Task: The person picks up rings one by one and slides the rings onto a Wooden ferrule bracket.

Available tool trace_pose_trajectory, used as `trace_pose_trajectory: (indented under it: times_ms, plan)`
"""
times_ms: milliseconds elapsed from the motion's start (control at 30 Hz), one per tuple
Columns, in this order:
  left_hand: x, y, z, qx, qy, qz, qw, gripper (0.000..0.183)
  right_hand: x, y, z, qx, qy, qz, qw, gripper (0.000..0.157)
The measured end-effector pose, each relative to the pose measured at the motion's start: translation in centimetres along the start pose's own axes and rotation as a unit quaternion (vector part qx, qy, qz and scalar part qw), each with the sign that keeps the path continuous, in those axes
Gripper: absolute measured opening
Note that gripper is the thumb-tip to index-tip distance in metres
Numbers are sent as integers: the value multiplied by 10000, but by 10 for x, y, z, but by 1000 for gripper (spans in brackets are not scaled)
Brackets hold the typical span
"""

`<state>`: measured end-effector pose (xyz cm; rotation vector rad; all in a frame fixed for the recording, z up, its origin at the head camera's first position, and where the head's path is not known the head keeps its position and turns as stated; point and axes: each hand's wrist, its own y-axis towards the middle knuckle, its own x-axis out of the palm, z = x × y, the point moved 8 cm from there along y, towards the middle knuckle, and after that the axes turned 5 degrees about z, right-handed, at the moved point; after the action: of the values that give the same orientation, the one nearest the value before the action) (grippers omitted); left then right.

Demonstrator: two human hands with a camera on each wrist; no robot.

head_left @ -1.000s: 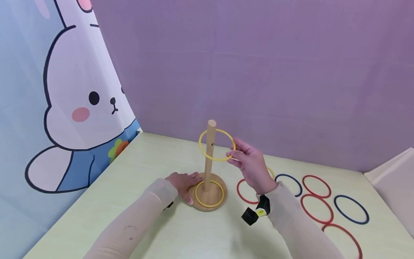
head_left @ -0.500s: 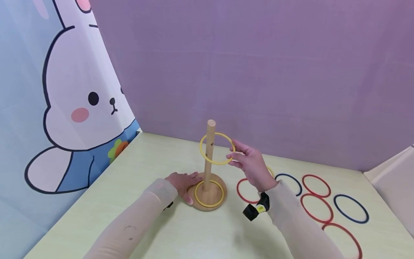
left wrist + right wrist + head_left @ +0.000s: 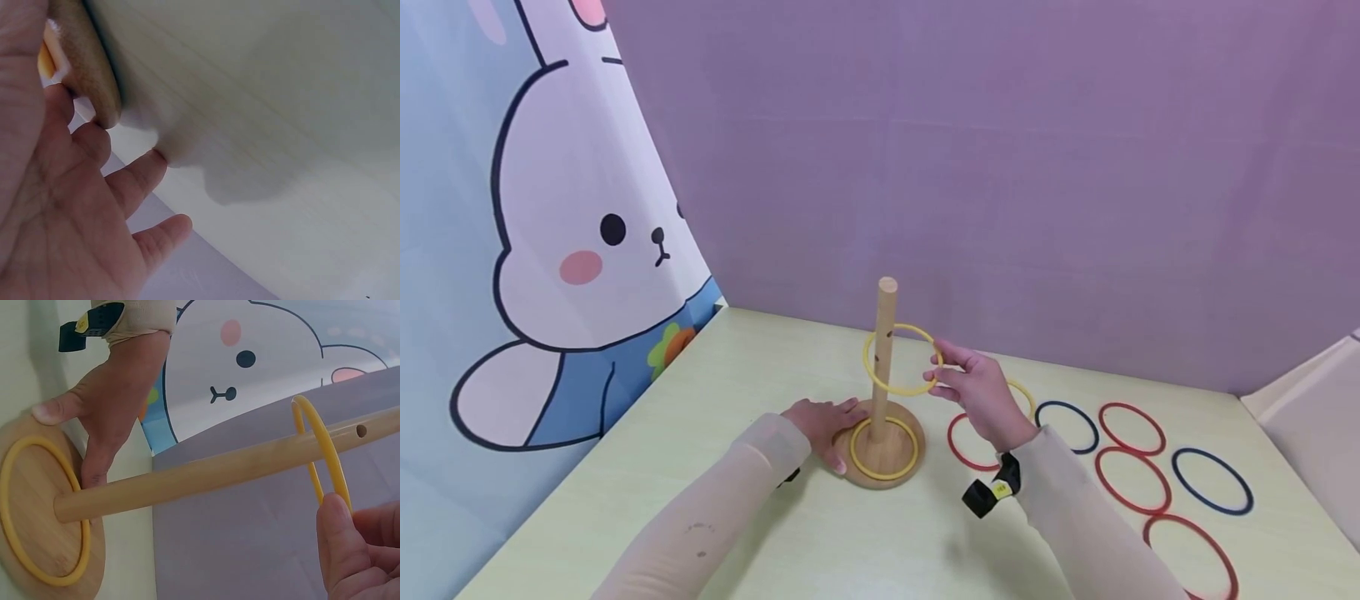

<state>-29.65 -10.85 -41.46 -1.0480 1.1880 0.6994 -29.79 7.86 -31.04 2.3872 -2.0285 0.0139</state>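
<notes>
A wooden post stands upright on a round wooden base. My right hand pinches a yellow ring by its right side between thumb and fingers. In the right wrist view the post passes through this held ring, which is partway up it. Another yellow ring lies flat on the base around the post's foot. My left hand rests against the base's left edge, thumb and fingers spread; in the left wrist view its fingers touch the rim.
To the right, several rings lie on the pale table: red rings, blue rings and a yellow ring partly behind my right hand. A purple cloth stands behind, a rabbit-printed cloth at left.
My right hand has lowered the held yellow ring a little along the post. The left hand stays against the base.
</notes>
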Motion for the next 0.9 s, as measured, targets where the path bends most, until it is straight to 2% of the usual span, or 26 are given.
trace_pose_trajectory:
  times_ms: [433,667,900]
  plan:
    - [0,-1,-2,73,-248,39,9997,89,4,0,24,96,-286,-57,9995,48]
    - [0,-3,0,121,-90,54,9999,88,3,-3,36,158,-363,43,9992,48]
    - [-1,1,1,194,2,109,9998,94,3,-6,41,178,-322,-30,9993,47]
